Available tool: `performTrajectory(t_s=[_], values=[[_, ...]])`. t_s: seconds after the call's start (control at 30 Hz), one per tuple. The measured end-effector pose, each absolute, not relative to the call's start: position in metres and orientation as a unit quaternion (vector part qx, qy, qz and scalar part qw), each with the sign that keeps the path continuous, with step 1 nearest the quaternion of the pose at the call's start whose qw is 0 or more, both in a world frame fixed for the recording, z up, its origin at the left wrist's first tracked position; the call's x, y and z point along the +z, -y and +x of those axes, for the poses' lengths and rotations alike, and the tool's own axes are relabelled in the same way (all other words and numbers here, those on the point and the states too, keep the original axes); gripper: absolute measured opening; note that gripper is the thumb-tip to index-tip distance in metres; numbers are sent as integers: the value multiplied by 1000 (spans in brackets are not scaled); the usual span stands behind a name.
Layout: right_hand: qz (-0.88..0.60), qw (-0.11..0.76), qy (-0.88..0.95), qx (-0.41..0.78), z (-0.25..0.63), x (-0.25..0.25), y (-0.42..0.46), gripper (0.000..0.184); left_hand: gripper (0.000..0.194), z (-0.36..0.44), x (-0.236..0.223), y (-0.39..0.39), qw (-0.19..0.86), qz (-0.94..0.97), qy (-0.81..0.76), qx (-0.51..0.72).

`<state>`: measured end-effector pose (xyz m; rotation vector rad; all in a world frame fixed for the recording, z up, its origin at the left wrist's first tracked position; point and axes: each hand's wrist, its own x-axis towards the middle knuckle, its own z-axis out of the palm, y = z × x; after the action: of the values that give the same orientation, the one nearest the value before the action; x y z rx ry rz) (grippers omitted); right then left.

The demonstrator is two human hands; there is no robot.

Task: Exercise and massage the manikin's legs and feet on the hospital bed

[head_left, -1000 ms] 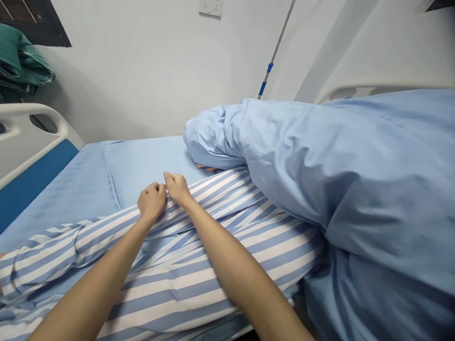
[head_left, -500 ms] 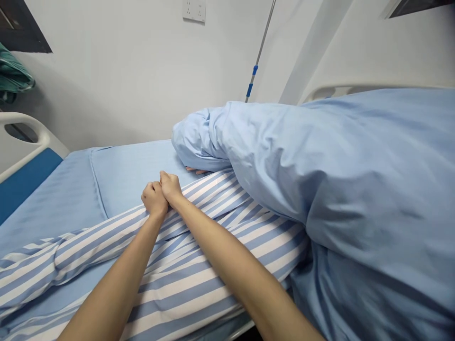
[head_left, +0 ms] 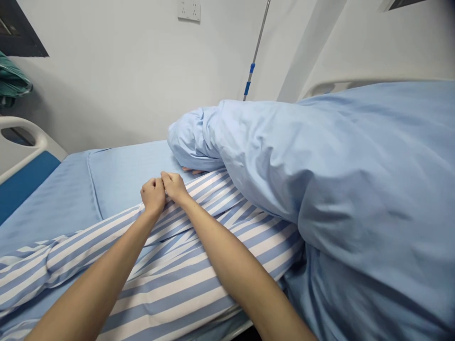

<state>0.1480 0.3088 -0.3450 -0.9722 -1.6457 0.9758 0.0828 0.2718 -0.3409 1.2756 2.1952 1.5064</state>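
Note:
My left hand (head_left: 153,194) is closed in a fist at the far edge of the blue-and-white striped trousers (head_left: 199,279), worn by a person lying on the bed. Just to its right, my right hand (head_left: 173,186) is closed too, with its thumb side toward the left fist. Both hands grip the trouser cloth over the far leg; most of the cloth inside the fingers is hidden. Beyond them, fingertips (head_left: 192,170) of the lying person show under the edge of a light blue quilt (head_left: 330,156), which covers the body on the right.
A light blue sheet (head_left: 124,166) covers the mattress. The bed's end board (head_left: 31,147) stands at left and a pale rail (head_left: 330,86) at the back right. Behind the bed are a metal pole (head_left: 260,35) with blue joints, a wall socket (head_left: 189,9) and green cloth (head_left: 12,78).
My hands have drawn slightly apart at the knuckles, staying over the same spot on the trousers. The whole view has shifted a little, so things sit slightly further left.

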Motion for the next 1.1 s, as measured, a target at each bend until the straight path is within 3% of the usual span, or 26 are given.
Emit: performTrajectory(t_s=[0.1, 0.2, 0.43, 0.53, 0.7, 0.9, 1.1], values=[[-362, 523, 611, 472, 151, -343, -316, 36, 28, 97, -333, -281, 82, 409, -699, 581], [-376, 526, 575, 502, 153, -341, -318, 36, 27, 108, -337, -284, 81, 383, -721, 571], [-446, 478, 721, 228, 168, -333, -306, 34, 26, 107, -351, -278, 70, 449, -760, 464], [-466, 455, 711, 265, 175, -337, -317, 36, 28, 110, -345, -284, 93, 443, -766, 457], [-436, 476, 671, 365, 178, -339, -333, 40, 27, 119, -337, -304, 125, 405, -710, 563], [-508, 478, 696, 170, 186, -329, -319, 38, 26, 127, -349, -301, 122, 471, -727, 485], [-550, 387, 711, 202, 196, -338, -330, 43, 30, 118, -346, -294, 124, 476, -730, 474]])
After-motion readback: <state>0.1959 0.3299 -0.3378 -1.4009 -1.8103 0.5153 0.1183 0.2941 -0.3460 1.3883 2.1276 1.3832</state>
